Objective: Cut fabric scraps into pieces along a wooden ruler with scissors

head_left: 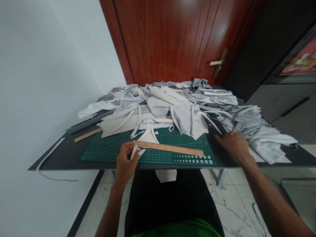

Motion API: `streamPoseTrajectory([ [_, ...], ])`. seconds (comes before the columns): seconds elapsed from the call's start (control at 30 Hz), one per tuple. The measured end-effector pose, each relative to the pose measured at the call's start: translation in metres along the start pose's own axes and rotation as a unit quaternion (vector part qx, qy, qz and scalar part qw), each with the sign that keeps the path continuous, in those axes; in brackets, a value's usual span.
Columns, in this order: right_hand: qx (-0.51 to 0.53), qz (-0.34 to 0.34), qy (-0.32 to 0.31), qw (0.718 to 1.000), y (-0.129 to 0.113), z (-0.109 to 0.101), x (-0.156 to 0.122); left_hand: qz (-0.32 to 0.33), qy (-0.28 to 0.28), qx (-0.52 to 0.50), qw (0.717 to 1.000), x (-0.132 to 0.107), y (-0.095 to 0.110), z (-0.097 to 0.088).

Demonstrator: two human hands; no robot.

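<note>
My left hand [125, 159] pinches a short white fabric strip [135, 152] over the near edge of a green cutting mat [103, 154]. A wooden ruler [168, 148] lies across the mat, just beyond that hand. My right hand [233, 146] rests at the mat's right corner, its fingers against a long black object [214, 126], possibly shears. A large heap of white and grey fabric scraps [172, 108] covers the far part of the table and overlaps the mat's far edge. A white fabric triangle [148, 136] lies on the mat.
The black table [56, 161] has a white wall along its left side. A second wooden ruler [87, 135] and a dark bar [89, 121] lie to the left. Beyond the table stands a red-brown door with a brass handle [216, 62]. Below is a tiled floor.
</note>
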State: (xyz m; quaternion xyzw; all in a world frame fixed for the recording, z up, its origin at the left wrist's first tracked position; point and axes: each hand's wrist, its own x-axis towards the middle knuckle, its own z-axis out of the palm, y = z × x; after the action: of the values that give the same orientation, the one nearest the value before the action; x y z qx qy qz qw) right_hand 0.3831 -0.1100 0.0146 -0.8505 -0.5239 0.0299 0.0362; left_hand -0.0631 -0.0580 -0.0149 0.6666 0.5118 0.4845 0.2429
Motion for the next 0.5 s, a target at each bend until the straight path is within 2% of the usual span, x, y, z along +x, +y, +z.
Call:
streamPoseTrajectory([
  [0.13,-0.056,0.052,0.040,0.996,-0.011,-0.005,0.011,-0.012,-0.030,-0.053,0.998,0.003,0.005,0.006],
  [0.33,-0.109,0.023,0.064,0.992,-0.015,-0.010,0.013,-0.007,-0.063,-0.128,0.990,0.013,0.019,0.025],
  [0.5,-0.105,0.010,0.049,0.993,-0.018,-0.007,0.005,-0.016,-0.076,-0.162,0.984,0.019,0.021,0.044],
])
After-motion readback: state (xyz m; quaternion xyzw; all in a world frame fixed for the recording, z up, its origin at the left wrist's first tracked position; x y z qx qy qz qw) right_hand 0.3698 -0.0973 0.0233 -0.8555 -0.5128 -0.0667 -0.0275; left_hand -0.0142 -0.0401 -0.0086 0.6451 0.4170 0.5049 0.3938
